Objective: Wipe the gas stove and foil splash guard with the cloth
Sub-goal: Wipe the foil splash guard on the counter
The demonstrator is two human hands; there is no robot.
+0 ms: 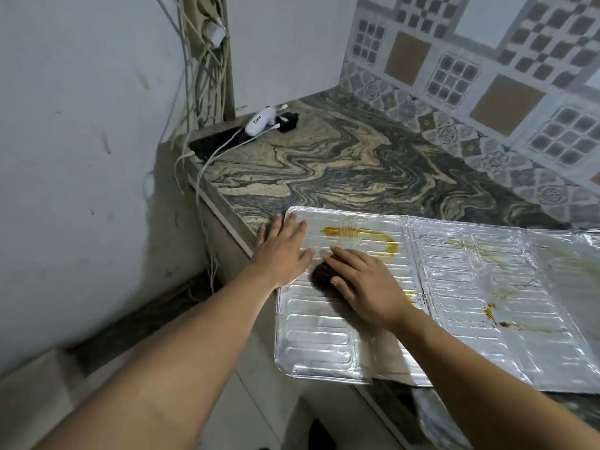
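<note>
My foil splash guard [454,287] lies flat on the swirly stone counter [324,164], and its near edge hangs a little over the counter's front. It is shiny silver with bumpy lines, folded into three panels. One big yellow smear curves across the left panel, and small yellow and brown spots dot the right side. My left hand [285,251] lies flat with straight fingers on the guard's far left corner. My right hand [363,280] presses one dark cloth [323,276] onto the left panel. Far off lies one white plug [259,122] with writing too blurry to read.
</note>
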